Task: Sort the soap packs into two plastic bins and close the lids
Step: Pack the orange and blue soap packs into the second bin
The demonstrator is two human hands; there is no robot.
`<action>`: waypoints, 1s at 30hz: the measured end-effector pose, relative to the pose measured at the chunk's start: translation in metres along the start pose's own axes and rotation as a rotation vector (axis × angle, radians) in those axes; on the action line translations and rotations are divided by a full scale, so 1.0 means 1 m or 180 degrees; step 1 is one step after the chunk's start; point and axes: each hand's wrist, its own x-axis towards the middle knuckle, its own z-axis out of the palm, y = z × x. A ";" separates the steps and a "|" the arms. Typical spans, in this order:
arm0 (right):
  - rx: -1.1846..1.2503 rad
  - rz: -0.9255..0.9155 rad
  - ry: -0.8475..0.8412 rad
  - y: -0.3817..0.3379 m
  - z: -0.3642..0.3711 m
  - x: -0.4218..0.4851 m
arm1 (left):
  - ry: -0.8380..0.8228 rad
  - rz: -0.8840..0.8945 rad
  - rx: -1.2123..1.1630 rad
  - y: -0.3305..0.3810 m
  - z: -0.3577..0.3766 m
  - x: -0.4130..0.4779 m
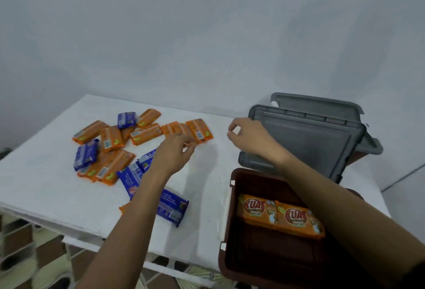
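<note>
— Where do the packs lie?
— Orange packs [147, 133] and blue packs [86, 154] are mixed at centre left, on the white table [46, 183]. Two KUAT packs [296, 218] sit inside the brown bin [226, 254], lower right; grey lids [305, 141] lie behind it.

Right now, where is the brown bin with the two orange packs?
In the head view the brown bin stands at the lower right, at the near right end of the table, in front of the grey lids.
</note>
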 end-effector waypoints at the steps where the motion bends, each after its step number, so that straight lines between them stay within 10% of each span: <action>1: -0.0039 -0.0004 -0.0034 -0.003 0.008 0.014 | 0.0006 -0.0075 0.0014 -0.009 -0.001 0.006; 30: -0.0576 0.0420 -0.0730 -0.005 0.140 0.176 | 0.0095 -0.1802 -0.1647 -0.071 0.055 0.101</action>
